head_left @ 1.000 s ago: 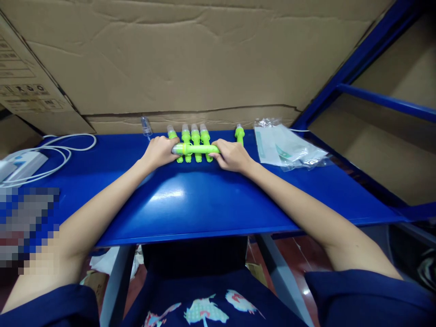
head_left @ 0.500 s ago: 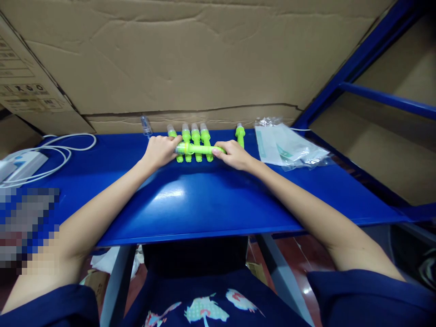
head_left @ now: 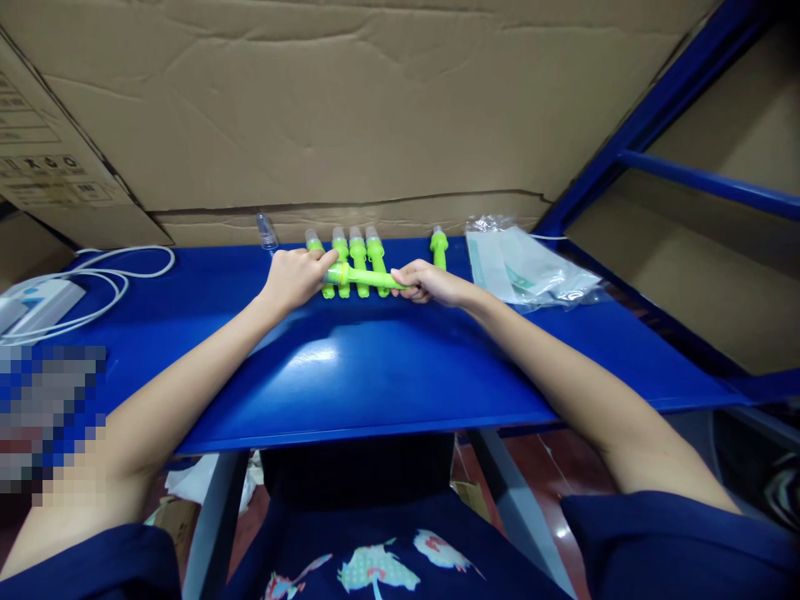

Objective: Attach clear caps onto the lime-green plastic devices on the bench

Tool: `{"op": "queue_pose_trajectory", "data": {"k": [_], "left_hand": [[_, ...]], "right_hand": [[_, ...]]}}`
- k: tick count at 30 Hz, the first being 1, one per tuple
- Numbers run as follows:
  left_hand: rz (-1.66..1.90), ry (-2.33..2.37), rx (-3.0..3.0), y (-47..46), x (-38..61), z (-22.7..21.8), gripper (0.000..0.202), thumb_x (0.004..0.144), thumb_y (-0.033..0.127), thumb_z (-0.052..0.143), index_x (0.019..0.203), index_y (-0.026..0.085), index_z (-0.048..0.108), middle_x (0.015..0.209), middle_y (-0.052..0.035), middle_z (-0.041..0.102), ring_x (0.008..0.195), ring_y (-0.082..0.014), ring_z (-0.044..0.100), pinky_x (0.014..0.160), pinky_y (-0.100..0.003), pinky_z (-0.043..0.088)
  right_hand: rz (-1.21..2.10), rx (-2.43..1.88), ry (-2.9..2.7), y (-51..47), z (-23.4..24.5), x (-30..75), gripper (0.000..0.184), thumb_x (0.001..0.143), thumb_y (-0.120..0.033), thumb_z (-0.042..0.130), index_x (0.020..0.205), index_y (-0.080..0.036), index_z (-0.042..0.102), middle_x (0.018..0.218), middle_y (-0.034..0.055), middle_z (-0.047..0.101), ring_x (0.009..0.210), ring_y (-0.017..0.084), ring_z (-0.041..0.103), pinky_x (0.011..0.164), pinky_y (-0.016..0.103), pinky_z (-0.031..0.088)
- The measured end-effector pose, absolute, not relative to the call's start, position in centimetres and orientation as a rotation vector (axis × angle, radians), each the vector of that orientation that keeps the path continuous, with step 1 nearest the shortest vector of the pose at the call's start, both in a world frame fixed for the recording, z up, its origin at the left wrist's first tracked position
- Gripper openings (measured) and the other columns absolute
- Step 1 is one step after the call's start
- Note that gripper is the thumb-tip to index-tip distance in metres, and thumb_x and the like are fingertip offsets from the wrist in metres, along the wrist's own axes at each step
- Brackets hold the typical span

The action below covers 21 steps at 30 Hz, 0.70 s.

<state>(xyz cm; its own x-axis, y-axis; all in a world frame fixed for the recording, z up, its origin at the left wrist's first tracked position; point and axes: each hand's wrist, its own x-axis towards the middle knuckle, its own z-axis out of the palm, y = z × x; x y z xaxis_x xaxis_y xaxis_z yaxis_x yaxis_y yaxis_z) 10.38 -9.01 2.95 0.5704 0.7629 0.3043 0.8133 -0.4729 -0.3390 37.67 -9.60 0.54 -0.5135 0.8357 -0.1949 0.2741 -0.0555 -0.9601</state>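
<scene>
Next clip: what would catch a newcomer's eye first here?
The bright green tube, held crosswise between the left hand and the right hand at the far middle of the blue table. Behind it lies a row of matching green tubes, with one more apart to the right. A clear plastic bag lies at the far right.

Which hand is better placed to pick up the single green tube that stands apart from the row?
Probably the right hand: the lone green tube stands just behind it, while the left hand is beyond the row of green tubes.
</scene>
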Motion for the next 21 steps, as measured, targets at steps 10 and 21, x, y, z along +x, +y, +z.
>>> {"op": "queue_pose_trajectory", "data": {"k": [10,21], "left_hand": [[-0.348,-1.178,-2.336,-9.6,10.3,3.8,0.038,0.100,0.017,0.039,0.111,0.023,0.076,0.092,-0.0133,0.077,0.086,-0.0276,0.069,0.058,-0.034,0.034],[-0.105,-1.312,-2.422,-11.2,12.7,4.2,0.040,0.088,0.019,0.053,0.125,0.016,0.069,0.105,-0.0181,0.078,0.103,-0.0377,0.074,0.068,-0.036,0.044]], "right_hand": [[2.191,-0.978,-1.537,-9.3,-0.4,38.0,0.039,0.108,-0.035,0.036,0.082,-0.013,0.055,0.055,-0.0102,0.025,0.047,0.005,0.006,0.036,0.014,0.014],[1.174,-1.227,-2.280,-12.3,3.3,36.6,0.048,0.101,-0.058,0.055,0.092,-0.013,0.067,0.073,0.0041,0.067,0.060,0.012,0.058,0.059,0.024,0.044]]}}
